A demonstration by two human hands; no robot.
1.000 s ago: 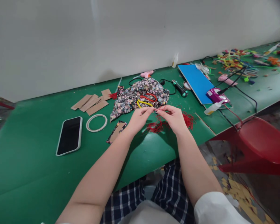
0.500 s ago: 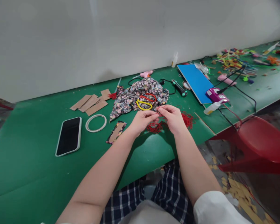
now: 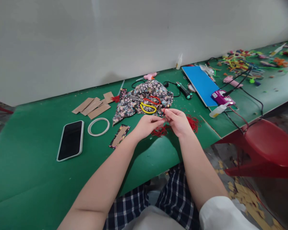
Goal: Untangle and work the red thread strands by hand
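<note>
Reaches across a green table (image 3: pixel 33 179) from its front edge. Faces floral fabric (image 3: pixel 153 88) nearer the back edge. Has moving room between smartphone (image 3: pixel 70 140) and left edge. Above a red string tangle (image 3: pixel 193 124), pinches a red strand (image 3: pixel 163 111) between left hand (image 3: pixel 147 125) and right hand (image 3: pixel 179 121).

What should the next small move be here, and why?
Probably ease the red thread gently taut: the left hand and right hand are pinched close together, with thread showing at their grip, and the red tangle below lies loose on the green table. Finer detail there is too small to tell.
</note>
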